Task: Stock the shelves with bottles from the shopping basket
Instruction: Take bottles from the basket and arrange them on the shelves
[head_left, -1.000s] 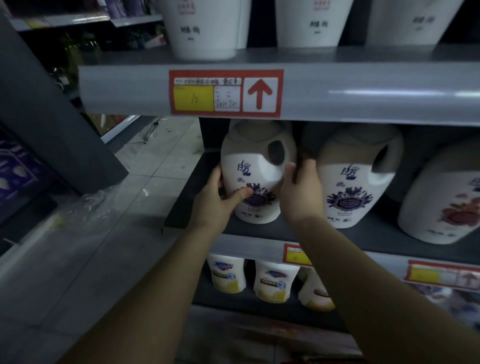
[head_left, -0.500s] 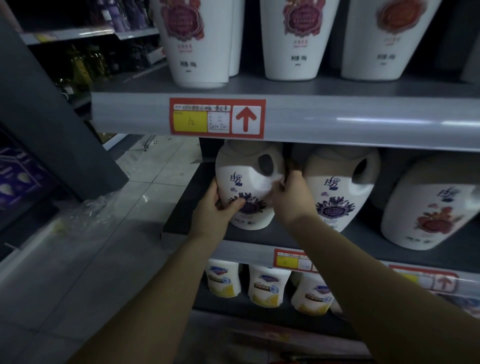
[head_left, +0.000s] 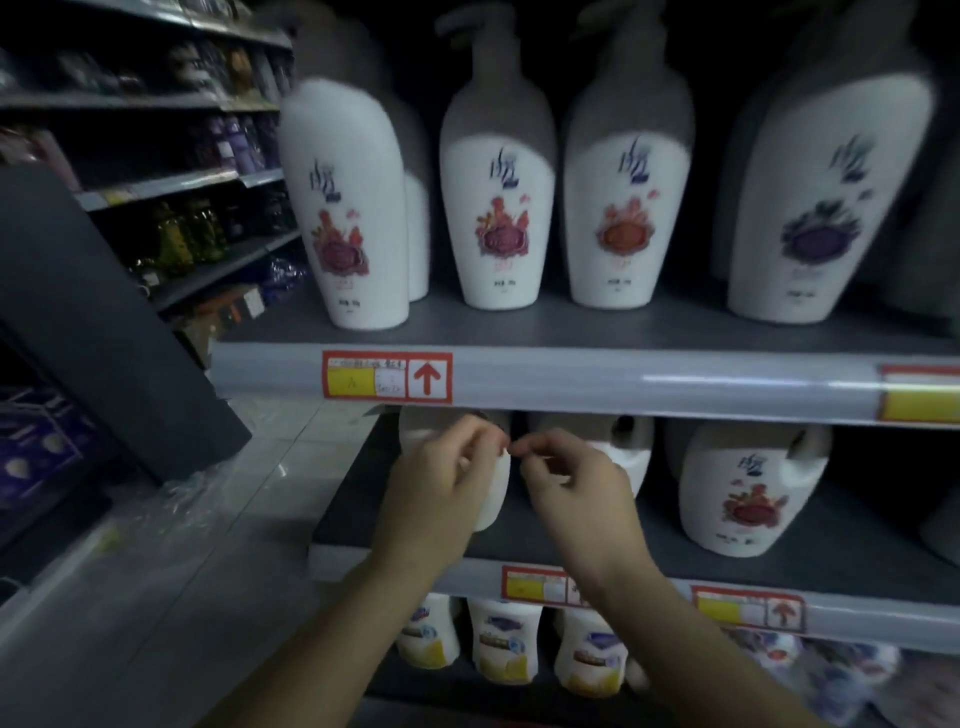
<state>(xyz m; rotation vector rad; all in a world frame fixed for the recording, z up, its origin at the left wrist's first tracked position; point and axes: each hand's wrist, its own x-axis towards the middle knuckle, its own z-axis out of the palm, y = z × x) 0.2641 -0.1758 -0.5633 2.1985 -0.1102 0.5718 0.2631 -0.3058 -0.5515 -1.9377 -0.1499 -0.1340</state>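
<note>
A white handled jug (head_left: 496, 493) stands at the left end of the middle shelf (head_left: 675, 558), mostly hidden behind my left hand (head_left: 436, 488). That hand hangs in front of the jug with its fingers curled in, not wrapped around it. My right hand (head_left: 571, 483) is just to the right, fingers curled too, with nothing in it. The fingertips of both hands nearly meet under the upper shelf rail (head_left: 571, 382). Two more white jugs (head_left: 748, 488) stand to the right on the same shelf. The shopping basket is out of view.
Tall white pump bottles (head_left: 493, 208) line the upper shelf. Small white and yellow bottles (head_left: 506, 642) stand on the lowest shelf. A dark grey panel (head_left: 104, 322) and a tiled floor (head_left: 171, 571) lie to the left. Other shelves run behind.
Both hands have let go of the jug's sides and drawn back with curled fingers. The view has tilted up, so the upper shelf's pump bottles now show in full.
</note>
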